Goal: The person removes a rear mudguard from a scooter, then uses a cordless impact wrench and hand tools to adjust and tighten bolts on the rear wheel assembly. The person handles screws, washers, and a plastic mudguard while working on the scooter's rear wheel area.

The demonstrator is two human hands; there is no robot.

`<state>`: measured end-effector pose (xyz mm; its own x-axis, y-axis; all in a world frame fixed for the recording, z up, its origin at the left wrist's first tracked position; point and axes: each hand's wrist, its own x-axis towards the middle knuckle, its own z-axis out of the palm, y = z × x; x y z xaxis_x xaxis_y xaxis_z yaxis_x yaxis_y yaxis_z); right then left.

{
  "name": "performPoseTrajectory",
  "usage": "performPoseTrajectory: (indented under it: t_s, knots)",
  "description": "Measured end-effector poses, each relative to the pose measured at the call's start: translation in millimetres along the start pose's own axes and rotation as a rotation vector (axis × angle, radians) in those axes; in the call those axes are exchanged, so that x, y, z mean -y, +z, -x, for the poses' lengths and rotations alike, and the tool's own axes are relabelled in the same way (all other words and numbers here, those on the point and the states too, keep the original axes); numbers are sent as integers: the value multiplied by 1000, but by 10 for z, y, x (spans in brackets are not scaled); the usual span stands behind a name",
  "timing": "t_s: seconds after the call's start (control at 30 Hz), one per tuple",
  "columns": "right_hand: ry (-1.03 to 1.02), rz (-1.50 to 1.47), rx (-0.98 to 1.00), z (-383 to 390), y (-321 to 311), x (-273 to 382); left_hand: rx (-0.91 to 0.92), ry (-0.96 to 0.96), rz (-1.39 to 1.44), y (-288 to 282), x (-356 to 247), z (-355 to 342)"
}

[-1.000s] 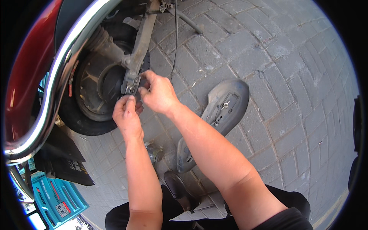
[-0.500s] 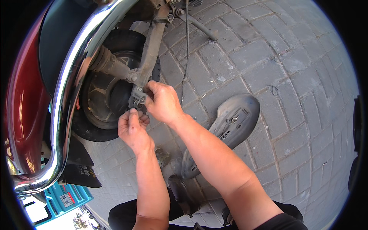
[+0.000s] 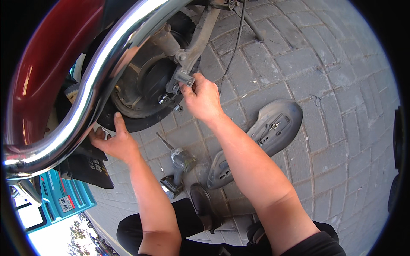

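Note:
My left hand is at the lower edge of a black wheel. Its thumb lies on the sidewall and its curled fingers go round the tread, partly hidden. My right hand has thumb and fingertips closed on a small metal bracket at the lower end of a worn grey metal arm; the fingertips are partly hidden behind it. Below the bracket, a shiny nut and a bolt end stick out beside the wheel hub. A shock absorber meets the arm above.
A chrome bar curves across the left, before a dark red body panel. On the paving lie a cordless impact driver and a long grey plastic piece with a metal fastener. A teal case sits lower left.
My left hand has left the bracket and moved left and down to the wheel's edge. My right hand stays at the bracket. The view has shifted, uncovering the impact driver.

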<state>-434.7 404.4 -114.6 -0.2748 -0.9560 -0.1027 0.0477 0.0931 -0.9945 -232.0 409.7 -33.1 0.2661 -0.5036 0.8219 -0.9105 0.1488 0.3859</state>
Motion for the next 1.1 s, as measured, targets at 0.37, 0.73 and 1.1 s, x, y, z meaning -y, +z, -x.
performPoseTrajectory:
  t_s: [0.37,0.73,1.1]
  knots:
    - [1,-182,-23,109,250,-82,385,-58,478,198,498,-494]
    - [-35,27,-18,190,214,32,310,69,383,182,393,-489]
    - [69,127,63,201,123,75,397,-86,481,210,531,-492]
